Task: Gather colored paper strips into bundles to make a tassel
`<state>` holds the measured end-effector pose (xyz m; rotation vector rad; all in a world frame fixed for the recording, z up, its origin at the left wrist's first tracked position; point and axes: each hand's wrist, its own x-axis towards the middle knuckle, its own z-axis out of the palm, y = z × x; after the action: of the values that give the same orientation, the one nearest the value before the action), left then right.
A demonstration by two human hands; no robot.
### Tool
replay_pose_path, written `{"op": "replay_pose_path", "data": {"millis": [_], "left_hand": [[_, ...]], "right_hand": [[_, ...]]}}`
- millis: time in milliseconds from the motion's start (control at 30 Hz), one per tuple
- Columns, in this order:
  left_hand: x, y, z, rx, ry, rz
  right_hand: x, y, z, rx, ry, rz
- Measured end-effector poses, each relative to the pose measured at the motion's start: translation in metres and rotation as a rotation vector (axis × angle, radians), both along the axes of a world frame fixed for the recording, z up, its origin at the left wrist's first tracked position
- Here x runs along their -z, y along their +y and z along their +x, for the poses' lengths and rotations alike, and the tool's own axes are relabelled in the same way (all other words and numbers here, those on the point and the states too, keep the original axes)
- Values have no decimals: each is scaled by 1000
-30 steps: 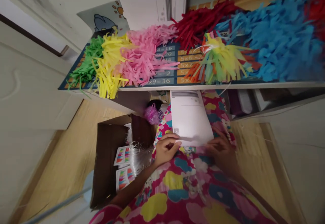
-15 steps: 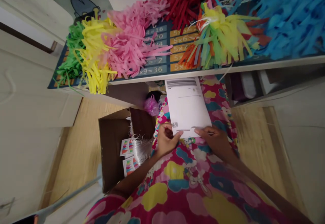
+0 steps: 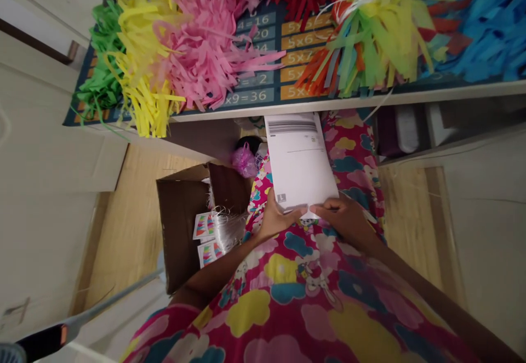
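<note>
A flat white packet (image 3: 302,165) lies on my lap, its far end by the table edge. Dark stripes cross its far end, and a small grey square marked L sits near its near left corner. My left hand (image 3: 279,215) grips that near left corner, thumb along the near edge and fingers hidden underneath. At the near right, my right hand (image 3: 345,217) pinches the same edge between its thumb and curled fingers. The two thumbs almost meet at the middle of the edge.
Pink fringed tissue (image 3: 209,50), yellow fringe (image 3: 148,67), green fringe (image 3: 102,56), blue fringe (image 3: 493,34) and a multicoloured tassel (image 3: 370,39) cover the table (image 3: 263,97). An open cardboard box (image 3: 181,226) stands at left, holding printed cards and clear strands. A pink plastic bag (image 3: 244,161) lies under the table.
My left hand has spread its thumb farther along the packet's near edge. My right thumb has slid left, and both thumbs are closer together. The table sits higher in view.
</note>
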<state>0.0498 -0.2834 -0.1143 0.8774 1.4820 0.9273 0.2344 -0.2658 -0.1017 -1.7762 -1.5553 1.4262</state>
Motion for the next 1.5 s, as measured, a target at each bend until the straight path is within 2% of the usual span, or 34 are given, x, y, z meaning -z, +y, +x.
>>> {"op": "replay_pose_path", "data": {"millis": [167, 367, 533, 600, 667, 767, 833, 1000, 1200, 1400, 1500], "left_hand": [[4, -2, 2, -14, 29, 23], [7, -3, 1, -27, 20, 15], [7, -2, 0, -49, 30, -14], [6, -2, -1, -80, 19, -13], [7, -2, -3, -98, 8, -6], [7, -2, -4, -103, 4, 2], [7, -3, -5, -103, -5, 3], [4, -4, -7, -72, 20, -14], [6, -7, -8, -104, -9, 27], [7, -7, -8, -72, -94, 61], [6, -13, -15, -55, -85, 58]], "right_hand": [[3, 1, -3, 6, -28, -12], [8, 2, -11, 87, -107, 51], [11, -3, -8, 77, -86, 66], [13, -9, -4, 139, -16, 91], [14, -15, -1, 260, 137, 98], [13, -17, 0, 403, 306, -12], [9, -14, -2, 379, 237, -90], [0, -5, -3, 237, 30, -132], [3, -11, 3, 191, 14, -66], [2, -13, -2, 254, 34, -154], [0, -11, -2, 128, 120, -219]]}}
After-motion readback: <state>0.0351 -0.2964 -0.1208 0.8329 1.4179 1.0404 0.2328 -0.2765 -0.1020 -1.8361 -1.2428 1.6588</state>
